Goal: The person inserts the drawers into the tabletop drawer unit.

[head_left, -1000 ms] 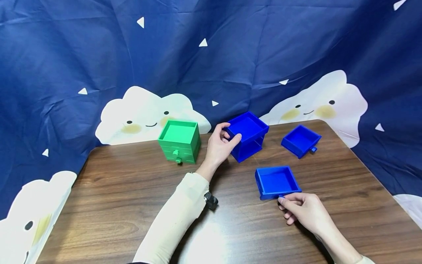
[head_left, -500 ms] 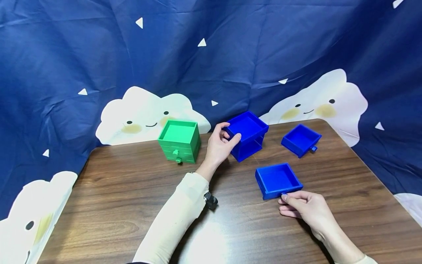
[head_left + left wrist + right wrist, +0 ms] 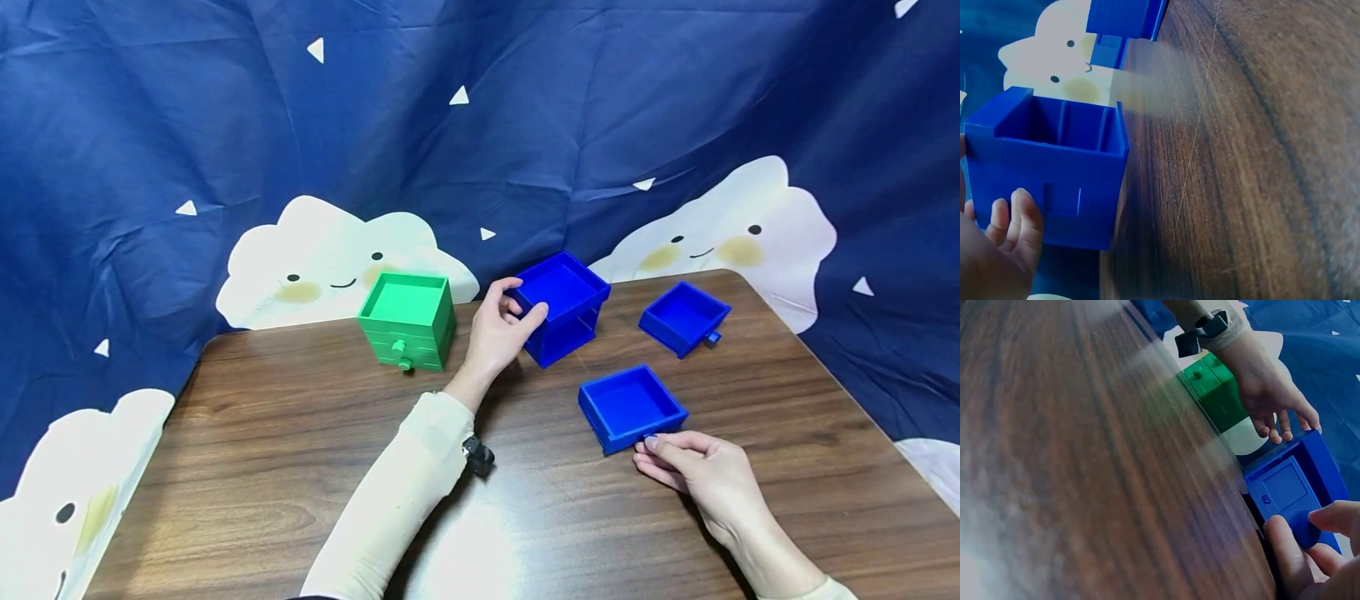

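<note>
My left hand [image 3: 497,335] grips the left side of the blue cabinet [image 3: 564,287], thumb and fingers at its top rim; the cabinet's front stands open with bare compartments. In the left wrist view, fingers lie on the cabinet's side [image 3: 1060,187]. My right hand [image 3: 712,483] pinches the small knob of a blue drawer [image 3: 632,404], in front of the cabinet. The right wrist view shows thumb and finger round that knob [image 3: 1305,530] on the drawer front [image 3: 1285,487]. A second blue drawer [image 3: 684,318] lies at the right, its knob toward the front right.
A green cabinet [image 3: 408,304] with two knobs stands left of my left hand. All of this is on a brown wooden table [image 3: 300,467]. Behind it hangs a dark blue cloth [image 3: 375,142] with white clouds and triangles.
The drawer in my right hand has turned counter-clockwise, its front edge now slanting up to the right, and shifted slightly away from me. My left hand and the cabinet have stayed in place.
</note>
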Demonstrator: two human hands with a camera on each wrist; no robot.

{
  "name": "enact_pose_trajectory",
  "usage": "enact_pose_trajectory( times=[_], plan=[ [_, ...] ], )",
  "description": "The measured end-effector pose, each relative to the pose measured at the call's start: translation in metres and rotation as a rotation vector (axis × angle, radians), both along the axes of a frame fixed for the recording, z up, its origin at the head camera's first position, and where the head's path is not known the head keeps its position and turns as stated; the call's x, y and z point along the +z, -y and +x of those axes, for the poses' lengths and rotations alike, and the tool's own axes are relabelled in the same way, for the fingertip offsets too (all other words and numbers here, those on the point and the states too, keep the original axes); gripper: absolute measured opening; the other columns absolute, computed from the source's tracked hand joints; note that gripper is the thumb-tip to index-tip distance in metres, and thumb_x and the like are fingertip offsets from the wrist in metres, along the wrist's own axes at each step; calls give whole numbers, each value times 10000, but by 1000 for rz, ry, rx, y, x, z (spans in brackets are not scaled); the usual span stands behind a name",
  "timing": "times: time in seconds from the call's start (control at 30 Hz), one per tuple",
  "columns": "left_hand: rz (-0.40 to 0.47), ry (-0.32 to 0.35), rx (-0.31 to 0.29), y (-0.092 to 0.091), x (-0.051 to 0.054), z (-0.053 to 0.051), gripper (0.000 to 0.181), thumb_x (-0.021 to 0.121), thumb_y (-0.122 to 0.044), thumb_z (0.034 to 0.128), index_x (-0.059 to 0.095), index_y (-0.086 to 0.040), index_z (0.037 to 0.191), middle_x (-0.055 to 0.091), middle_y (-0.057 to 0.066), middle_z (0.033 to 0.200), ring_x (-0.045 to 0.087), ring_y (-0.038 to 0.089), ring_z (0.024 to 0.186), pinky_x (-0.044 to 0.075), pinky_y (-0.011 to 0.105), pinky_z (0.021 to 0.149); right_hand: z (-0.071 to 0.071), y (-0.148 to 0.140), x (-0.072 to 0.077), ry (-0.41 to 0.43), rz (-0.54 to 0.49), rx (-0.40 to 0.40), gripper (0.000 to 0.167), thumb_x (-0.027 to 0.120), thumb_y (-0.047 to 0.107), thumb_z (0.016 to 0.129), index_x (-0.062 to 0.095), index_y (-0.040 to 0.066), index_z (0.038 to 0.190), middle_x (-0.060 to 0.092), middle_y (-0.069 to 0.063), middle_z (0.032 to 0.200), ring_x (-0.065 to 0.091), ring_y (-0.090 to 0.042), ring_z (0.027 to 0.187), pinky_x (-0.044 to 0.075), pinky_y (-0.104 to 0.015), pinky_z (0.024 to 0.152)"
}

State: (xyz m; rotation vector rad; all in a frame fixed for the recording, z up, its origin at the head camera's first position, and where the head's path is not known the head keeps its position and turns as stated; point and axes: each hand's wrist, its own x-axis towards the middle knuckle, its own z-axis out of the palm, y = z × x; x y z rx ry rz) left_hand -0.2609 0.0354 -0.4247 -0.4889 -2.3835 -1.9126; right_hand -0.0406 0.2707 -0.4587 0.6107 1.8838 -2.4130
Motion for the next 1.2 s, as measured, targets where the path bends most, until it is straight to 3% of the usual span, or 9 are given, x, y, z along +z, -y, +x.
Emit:
enact_pose_trajectory(
  times=[0.33, 0.7, 0.9, 1.07, 1.2],
  plan=[
    [-10, -1, -1, 1, 2, 1, 551, 810, -302, 944, 596, -137, 1424, 596, 53, 941, 558, 81, 705, 479, 195, 660, -7, -2, 0, -31, -54, -16, 201, 681, -83, 1005, 804, 50, 918, 820, -103, 896, 825, -181, 888, 656, -340, 870],
    [-20, 0, 2, 1, 1, 2, 545, 803, -311, 951, 593, -143, 1425, 629, 145, 990, 558, 82, 721, 480, 200, 669, -22, -1, 3, -45, -81, 10, 193, 664, -98, 1006, 786, 27, 923, 810, -110, 890, 821, -173, 881, 655, -346, 879],
    [-20, 2, 4, 1, 1, 2, 543, 805, -312, 949, 597, -147, 1422, 617, 100, 968, 562, 82, 721, 482, 205, 680, -30, 1, 5, -55, -80, 17, 126, 669, -103, 1001, 769, -40, 959, 807, -119, 881, 820, -176, 874, 654, -348, 882],
    [-24, -2, 7, 0, 1, 1, 539, 804, -310, 948, 600, -151, 1421, 588, 30, 939, 566, 84, 719, 482, 207, 688, -38, 0, 6, -57, -81, 25, 199, 665, -112, 997, 779, 26, 910, 806, -110, 875, 819, -169, 869, 653, -339, 882],
    [-23, -2, 6, 0, 0, 0, 536, 803, -305, 951, 600, -147, 1421, 599, 65, 953, 566, 87, 726, 484, 206, 694, -44, -1, 6, -64, -79, 33, 166, 671, -106, 996, 770, 8, 927, 808, -107, 875, 821, -172, 871, 653, -336, 884]
  ],
)
